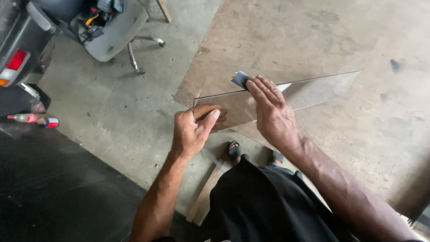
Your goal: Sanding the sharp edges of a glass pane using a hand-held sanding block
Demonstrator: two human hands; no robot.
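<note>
One long, narrow sheet of clear glass point(309, 92) was held in front of the person, above a large brown board point(322, 40) that lay on the concrete floor point(134, 103). The sheet ran from near the left hand toward the upper right, its far end tapering to a point over the board.

The left hand point(192, 132) was closed on the near left corner of the sheet, thumb pressed flat on the upper face and the remaining fingers curled underneath. The right hand point(271, 110) lay palm down on the sheet near its far edge, fingers extended and close together. Its fingertips pinched one small dark blue block point(240, 79) against the upper edge of the glass. Neither hand was spread wide.

Below the sheet, two feet in dark sandals point(234, 150) stood on the floor beside one strip of wood point(204, 197).

At the left edge of the view, two small containers lay on the floor near a dark mat point(53, 188): one slim bottle point(24, 118) with a red cap and red label band, and one short can point(51, 122) banded red, white and blue. Any print on them was too small to read. One grey office chair point(116, 31) stood at the upper left, next to the rear of a vehicle showing one red tail light point(15, 60).
</note>
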